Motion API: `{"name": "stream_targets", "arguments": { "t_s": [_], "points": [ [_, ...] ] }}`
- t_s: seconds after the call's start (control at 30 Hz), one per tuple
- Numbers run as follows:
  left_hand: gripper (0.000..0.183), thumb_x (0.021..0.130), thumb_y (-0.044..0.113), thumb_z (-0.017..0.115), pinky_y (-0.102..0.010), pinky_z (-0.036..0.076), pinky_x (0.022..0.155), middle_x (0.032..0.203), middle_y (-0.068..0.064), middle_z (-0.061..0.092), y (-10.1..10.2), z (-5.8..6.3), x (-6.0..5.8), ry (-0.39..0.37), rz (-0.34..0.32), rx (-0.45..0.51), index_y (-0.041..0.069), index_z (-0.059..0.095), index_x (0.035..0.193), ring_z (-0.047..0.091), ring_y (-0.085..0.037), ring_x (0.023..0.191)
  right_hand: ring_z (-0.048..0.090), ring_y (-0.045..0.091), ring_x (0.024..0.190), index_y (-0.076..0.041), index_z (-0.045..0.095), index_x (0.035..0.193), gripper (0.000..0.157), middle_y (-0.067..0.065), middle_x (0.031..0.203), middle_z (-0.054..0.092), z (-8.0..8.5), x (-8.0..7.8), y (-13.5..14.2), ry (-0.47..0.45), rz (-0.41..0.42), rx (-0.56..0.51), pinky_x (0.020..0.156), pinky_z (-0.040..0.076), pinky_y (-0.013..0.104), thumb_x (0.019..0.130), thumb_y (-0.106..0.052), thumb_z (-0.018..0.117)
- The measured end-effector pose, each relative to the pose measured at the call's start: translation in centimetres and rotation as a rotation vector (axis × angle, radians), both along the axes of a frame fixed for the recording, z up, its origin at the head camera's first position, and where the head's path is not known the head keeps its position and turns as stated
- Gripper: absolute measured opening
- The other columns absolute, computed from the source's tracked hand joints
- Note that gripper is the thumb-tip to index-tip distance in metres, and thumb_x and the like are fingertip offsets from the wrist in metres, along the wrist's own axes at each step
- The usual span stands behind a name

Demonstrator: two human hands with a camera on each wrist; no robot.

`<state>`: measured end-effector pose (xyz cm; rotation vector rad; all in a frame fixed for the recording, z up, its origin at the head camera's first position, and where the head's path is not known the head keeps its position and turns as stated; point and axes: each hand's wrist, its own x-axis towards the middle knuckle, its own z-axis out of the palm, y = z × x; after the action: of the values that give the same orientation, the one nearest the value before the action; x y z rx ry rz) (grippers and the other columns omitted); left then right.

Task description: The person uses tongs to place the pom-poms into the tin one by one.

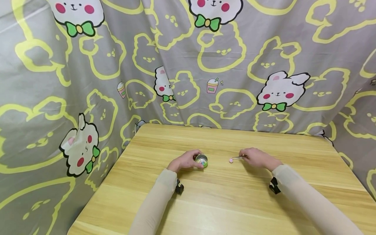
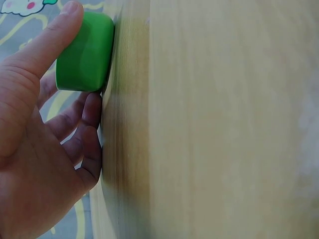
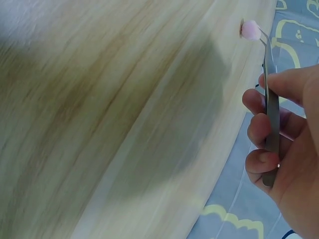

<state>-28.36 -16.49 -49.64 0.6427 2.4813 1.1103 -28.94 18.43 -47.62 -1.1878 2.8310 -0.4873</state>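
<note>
My left hand (image 1: 186, 160) grips a small round green tin (image 2: 89, 55), thumb on one side and fingers on the other. Seen from the head, the tin has a shiny inside with small pale and coloured bits in it; their kind is too small to make out. To the right, my right hand (image 1: 257, 158) holds metal tweezers (image 3: 271, 117) with bent tips. A small round pink piece (image 3: 250, 30) is at those tips, close over or on the wood; I cannot tell which. A gap of bare wood lies between the tin and the pink piece.
Both hands work over a light wooden table (image 1: 223, 202). A grey curtain (image 1: 182, 55) with yellow outlines and white cartoon animals hangs behind and at the sides. Black wrist devices (image 1: 274, 186) sit at both cuffs of the pale sleeves.
</note>
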Motion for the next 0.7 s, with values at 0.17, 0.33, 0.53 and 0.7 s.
{"name": "stream_targets", "arguments": {
  "t_s": [0.17, 0.33, 0.53, 0.7],
  "points": [
    [0.043, 0.078, 0.023, 0.079, -0.029, 0.043, 0.081, 0.098, 0.006, 0.059, 0.02, 0.04, 0.05, 0.003, -0.003, 0.001, 0.016, 0.059, 0.115, 0.054, -0.014, 0.092, 0.06, 0.015, 0.078, -0.009, 0.064, 0.093, 0.013, 0.0, 0.087, 0.064, -0.17, 0.05, -0.29, 0.032, 0.028, 0.002, 0.069, 0.049, 0.037, 0.09, 0.0, 0.056],
    [0.044, 0.079, 0.024, 0.079, -0.03, 0.043, 0.08, 0.1, 0.005, 0.059, 0.03, 0.17, 0.11, -0.002, -0.001, 0.0, 0.017, 0.058, 0.116, 0.053, -0.014, 0.091, 0.061, 0.018, 0.08, -0.008, 0.064, 0.093, 0.013, 0.002, 0.087, 0.065, -0.16, 0.1, -0.48, 0.055, 0.048, -0.001, 0.069, 0.05, 0.038, 0.089, 0.002, 0.056],
    [0.044, 0.079, 0.025, 0.079, -0.03, 0.043, 0.079, 0.101, 0.005, 0.059, 0.06, 0.39, 0.17, -0.011, 0.004, -0.002, 0.017, 0.058, 0.117, 0.052, -0.012, 0.09, 0.061, 0.016, 0.078, -0.008, 0.063, 0.091, 0.012, 0.002, 0.087, 0.064, -0.55, -0.12, -0.46, 0.065, 0.049, -0.009, 0.067, 0.049, 0.036, 0.09, 0.002, 0.057],
    [0.044, 0.079, 0.024, 0.079, -0.03, 0.043, 0.08, 0.1, 0.005, 0.059, 0.06, 0.38, 0.11, -0.005, -0.002, -0.007, 0.017, 0.058, 0.116, 0.053, -0.014, 0.092, 0.06, 0.015, 0.076, -0.007, 0.063, 0.091, 0.011, 0.003, 0.086, 0.064, -0.9, -0.11, -0.25, 0.078, 0.047, -0.036, 0.066, 0.049, 0.035, 0.09, 0.002, 0.057]
  ]
}}
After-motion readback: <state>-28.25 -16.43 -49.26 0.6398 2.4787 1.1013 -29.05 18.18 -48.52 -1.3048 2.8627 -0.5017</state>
